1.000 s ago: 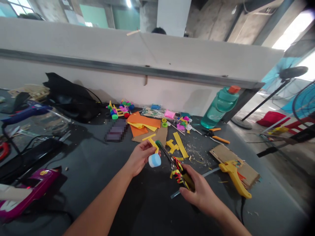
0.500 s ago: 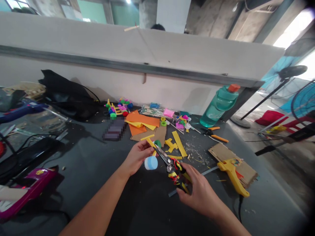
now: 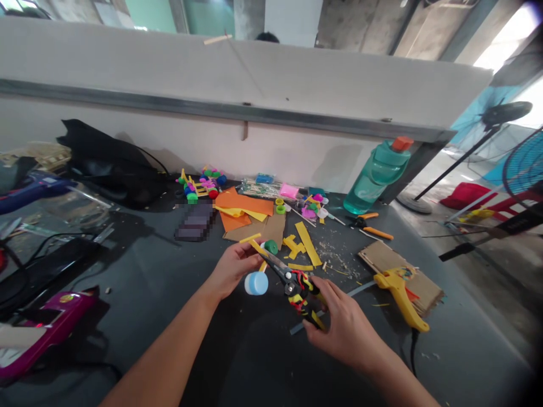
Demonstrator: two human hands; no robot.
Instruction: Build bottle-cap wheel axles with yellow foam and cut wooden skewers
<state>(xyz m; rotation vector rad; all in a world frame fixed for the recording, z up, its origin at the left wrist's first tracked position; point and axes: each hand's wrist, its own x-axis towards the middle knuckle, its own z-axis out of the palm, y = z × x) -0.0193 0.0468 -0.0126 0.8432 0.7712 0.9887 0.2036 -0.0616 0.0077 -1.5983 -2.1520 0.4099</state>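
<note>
My left hand (image 3: pixel 231 270) pinches a small craft piece of yellow strips (image 3: pixel 257 247) with bottle caps on it. One is a light blue and white cap (image 3: pixel 256 283) below the fingers; the other is a green cap (image 3: pixel 270 246) just beyond them. My right hand (image 3: pixel 339 314) grips scissors (image 3: pixel 292 282) by their black, yellow and red handles. Their blades point up and left and lie against the yellow strip beside my left fingertips. The fingers of my left hand partly hide the piece.
Yellow scraps (image 3: pixel 309 243), orange sheets (image 3: pixel 241 204) and cardboard (image 3: pixel 258 227) lie beyond my hands. To the right are a yellow glue gun (image 3: pixel 401 297) on cardboard, orange-handled pliers (image 3: pixel 373 226) and a teal bottle (image 3: pixel 375 175). A magenta tool (image 3: pixel 51 328) and a black bag (image 3: pixel 114 164) lie left.
The view has shifted slightly. The craft piece and the scissors have moved a little to the left in view, with the blades still at the yellow strip. Both hands keep their holds.
</note>
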